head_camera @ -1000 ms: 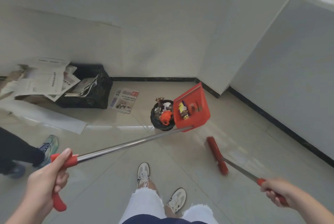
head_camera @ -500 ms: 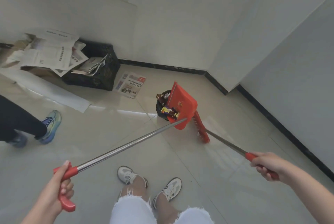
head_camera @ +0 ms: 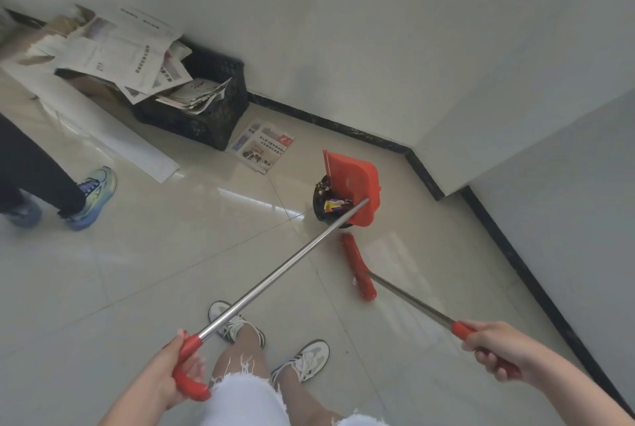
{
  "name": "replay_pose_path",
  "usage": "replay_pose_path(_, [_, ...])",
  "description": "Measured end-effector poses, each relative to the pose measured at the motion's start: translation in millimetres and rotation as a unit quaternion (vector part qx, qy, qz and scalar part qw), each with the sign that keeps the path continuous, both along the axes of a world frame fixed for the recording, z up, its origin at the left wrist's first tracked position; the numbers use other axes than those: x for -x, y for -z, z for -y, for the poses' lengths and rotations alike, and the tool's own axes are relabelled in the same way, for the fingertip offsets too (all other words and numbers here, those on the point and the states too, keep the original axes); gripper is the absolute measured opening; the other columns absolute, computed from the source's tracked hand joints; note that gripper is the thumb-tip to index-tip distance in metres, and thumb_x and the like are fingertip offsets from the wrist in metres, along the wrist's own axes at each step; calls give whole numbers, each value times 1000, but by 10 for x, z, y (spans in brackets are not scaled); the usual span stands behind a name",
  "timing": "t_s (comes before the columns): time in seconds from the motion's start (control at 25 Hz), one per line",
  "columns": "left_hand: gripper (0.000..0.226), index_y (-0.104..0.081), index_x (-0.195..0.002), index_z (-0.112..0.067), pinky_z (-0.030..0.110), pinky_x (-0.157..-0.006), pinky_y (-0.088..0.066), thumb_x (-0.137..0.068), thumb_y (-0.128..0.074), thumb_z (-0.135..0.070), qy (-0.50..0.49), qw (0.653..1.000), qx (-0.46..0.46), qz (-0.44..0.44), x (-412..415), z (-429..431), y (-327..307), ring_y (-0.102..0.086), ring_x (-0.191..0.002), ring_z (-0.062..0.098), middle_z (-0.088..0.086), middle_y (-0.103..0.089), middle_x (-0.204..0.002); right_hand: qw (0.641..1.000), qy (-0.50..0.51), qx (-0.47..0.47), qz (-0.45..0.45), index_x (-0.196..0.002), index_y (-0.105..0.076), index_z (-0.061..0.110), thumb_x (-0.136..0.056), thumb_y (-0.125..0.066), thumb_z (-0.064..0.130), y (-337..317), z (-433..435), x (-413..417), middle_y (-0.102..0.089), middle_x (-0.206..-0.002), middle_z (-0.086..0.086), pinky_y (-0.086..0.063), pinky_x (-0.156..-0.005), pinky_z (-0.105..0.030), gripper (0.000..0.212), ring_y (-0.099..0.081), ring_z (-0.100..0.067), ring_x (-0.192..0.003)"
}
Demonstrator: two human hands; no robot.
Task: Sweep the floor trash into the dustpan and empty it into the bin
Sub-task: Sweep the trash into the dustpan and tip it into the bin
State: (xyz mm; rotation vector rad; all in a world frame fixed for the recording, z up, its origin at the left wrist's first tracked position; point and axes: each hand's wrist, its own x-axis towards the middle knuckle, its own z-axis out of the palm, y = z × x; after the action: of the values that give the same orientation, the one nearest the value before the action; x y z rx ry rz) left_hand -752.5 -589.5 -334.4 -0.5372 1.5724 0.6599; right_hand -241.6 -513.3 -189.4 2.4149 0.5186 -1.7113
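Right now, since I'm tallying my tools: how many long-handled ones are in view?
2: dustpan in left hand, tipped over the bin; broom in right hand. None seems hidden.

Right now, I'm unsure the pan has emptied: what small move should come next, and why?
Probably a slight extra tilt or shake of the dustpan with the left hand. It stands tipped steeply over the bin, and wrappers sit at its lower edge by the bin's mouth; whether they are inside is unclear. The right hand holds the broom apart from the bin.
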Motion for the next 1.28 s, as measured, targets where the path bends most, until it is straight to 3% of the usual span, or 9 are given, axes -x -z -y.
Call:
replay_pose_path(0.12, [36,-45,-81,-13,10,-28,-30,-97,-48,-45,-24,999,-20,-9,-116,-104,-33,-32,-20,7,-2,-34,-30,999,-22,26,-6,-112,-55,35,-83,-56,2,46,78,110,-41,-49,-1,-25,-39,-12,45,-33,-9,-35])
replay_pose_path(0.32, [35,-41,-78,-13,10,-29,-31,-98,-48,-40,-69,996,-1,52,-92,-135,-13,-31,-20,7,-2,-33,-33,998,-52,32,-25,-92,-60,31,-83,-54,1,-19,165,196,-39,-49,-2,-25,-40,-13,32,-32,-11,-37])
replay_pose_path(0.56, [36,-41,-79,-10,14,-25,-32,-97,-49,-39,-133,976,35,171,-197,37,80,-34,-20,9,1,-36,-35,1000,-12,14,-22,-112,-51,43,-82,-56,3,11,267,79,-42,-50,-3,-26,-38,-13,50,-34,-11,-36])
replay_pose_path(1.04, [36,-43,-77,-11,19,-25,-38,-95,-56,-40,-144,972,46,179,-514,-206,-79,-39,-21,11,0,-37,-36,1000,8,7,-29,-114,-51,44,-81,-57,3,83,327,-9,-43,-51,-3,-26,-40,-14,53,-34,-11,-37])
replay_pose_path(1.28, [42,-43,-74,-9,15,-22,-31,-93,-54,-44,-143,966,25,216,-570,-189,-170,-36,-20,6,-1,-38,-36,999,15,8,-40,-112,-51,43,-81,-56,2,83,313,-97,-43,-51,-3,-26,-40,-14,51,-34,-11,-37])
